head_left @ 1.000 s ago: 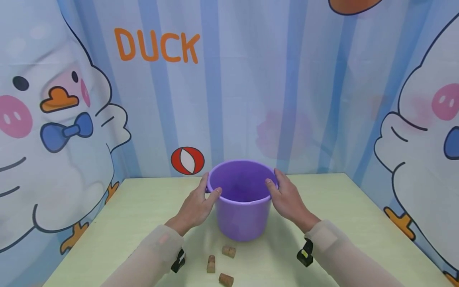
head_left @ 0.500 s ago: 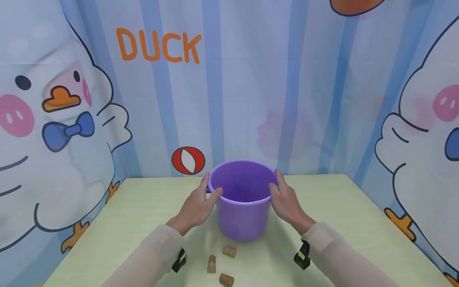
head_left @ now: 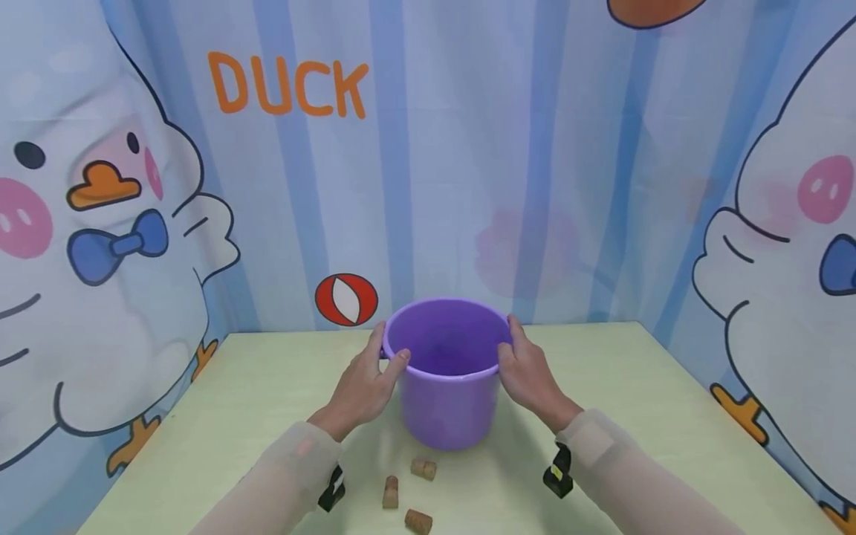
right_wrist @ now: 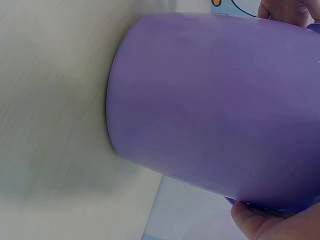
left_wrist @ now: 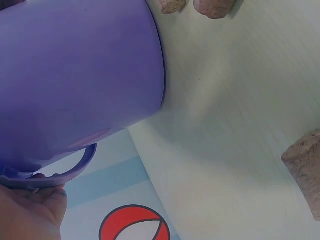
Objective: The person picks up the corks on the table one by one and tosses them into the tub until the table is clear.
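A purple bucket (head_left: 449,409) stands upright on the table, its wide mouth facing up. My left hand (head_left: 360,390) grips its rim on the left side, thumb at the front edge. On the opposite side, my right hand (head_left: 533,375) holds the rim the same way. The left wrist view shows a curved purple handle (left_wrist: 82,162) beside the left fingers (left_wrist: 52,200). In the right wrist view, the right fingers (right_wrist: 250,220) curl under the rim. What I see of the bucket's inside is plain purple; its far bottom is in shadow.
Three corks lie on the pale table (head_left: 267,431) in front of the bucket: one cork (head_left: 423,469) near its base, another cork (head_left: 391,492) to the left, and a third cork (head_left: 418,521) closest to me. A blue duck-print curtain (head_left: 441,148) hangs behind the table.
My right hand has shifted its hold slightly, the thumb settling against the rim. The bucket and corks stay in place; the head view moves a little.
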Tool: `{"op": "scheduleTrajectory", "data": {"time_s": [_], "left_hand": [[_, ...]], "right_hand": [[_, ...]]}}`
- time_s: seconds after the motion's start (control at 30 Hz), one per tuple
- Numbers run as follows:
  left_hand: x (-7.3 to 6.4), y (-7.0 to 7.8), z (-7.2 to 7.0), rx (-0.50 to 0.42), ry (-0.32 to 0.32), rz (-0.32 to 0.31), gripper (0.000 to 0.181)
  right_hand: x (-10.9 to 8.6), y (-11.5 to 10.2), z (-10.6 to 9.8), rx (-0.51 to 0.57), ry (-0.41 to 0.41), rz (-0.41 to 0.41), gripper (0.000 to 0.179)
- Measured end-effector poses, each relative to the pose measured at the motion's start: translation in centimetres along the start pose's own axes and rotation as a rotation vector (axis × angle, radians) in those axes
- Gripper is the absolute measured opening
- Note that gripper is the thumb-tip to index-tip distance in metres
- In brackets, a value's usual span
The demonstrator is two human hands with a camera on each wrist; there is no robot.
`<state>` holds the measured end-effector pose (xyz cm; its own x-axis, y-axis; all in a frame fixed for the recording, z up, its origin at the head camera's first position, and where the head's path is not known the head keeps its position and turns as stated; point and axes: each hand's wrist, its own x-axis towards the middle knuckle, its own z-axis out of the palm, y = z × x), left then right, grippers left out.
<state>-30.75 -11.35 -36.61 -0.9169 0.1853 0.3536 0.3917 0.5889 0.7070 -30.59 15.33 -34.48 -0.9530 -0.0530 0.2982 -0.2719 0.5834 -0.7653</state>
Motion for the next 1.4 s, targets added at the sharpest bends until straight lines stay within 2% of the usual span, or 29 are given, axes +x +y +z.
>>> {"op": "scheduleTrajectory", "data": {"time_s": [0.27,0.63,0.93,1.23,1.4], "left_hand": [[0.1,0.2,-0.3,0.002,0.006,-0.006,0.082],[-0.2,0.0,0.1,-0.001,0.007,-0.018,0.086],[-1.1,-1.0,-0.5,0.033,0.015,-0.052,0.087],[-2.4,-1.4,-1.1,0.078,-0.051,-0.110,0.092],[-2.9,-1.5,-1.5,0.138,-0.076,-0.091,0.092]], "right_hand": [[0.4,-0.3,-0.1,-0.010,-0.003,0.009,0.066],[0.2,-0.1,-0.1,-0.025,-0.004,0.028,0.067],[0.2,0.0,0.0,-0.013,-0.007,0.026,0.067],[0.3,-0.2,0.0,-0.011,-0.007,0.019,0.067],[0.2,-0.3,0.0,-0.015,-0.003,0.012,0.067]]}}
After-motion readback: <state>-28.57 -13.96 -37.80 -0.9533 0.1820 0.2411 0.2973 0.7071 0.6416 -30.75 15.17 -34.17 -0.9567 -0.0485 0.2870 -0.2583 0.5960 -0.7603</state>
